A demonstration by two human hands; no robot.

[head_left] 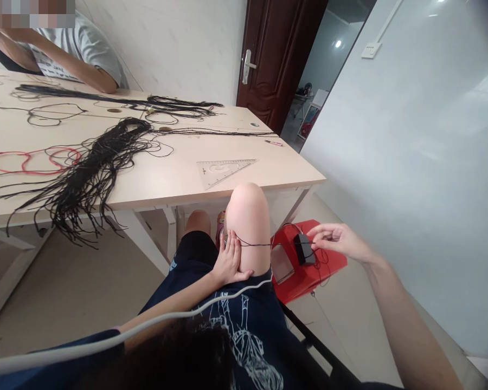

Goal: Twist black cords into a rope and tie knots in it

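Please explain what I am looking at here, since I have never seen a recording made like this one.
This picture comes from a camera worn on a person's head, looking down at their own body, so no machine is involved. Their left hand presses a thin dark cord against their bare leg. Their right hand hangs open just above a small black box on a red seat. Ahead, a pale table carries bundles of long black cords, a red cord and a clear set square. Another person sits across the table.
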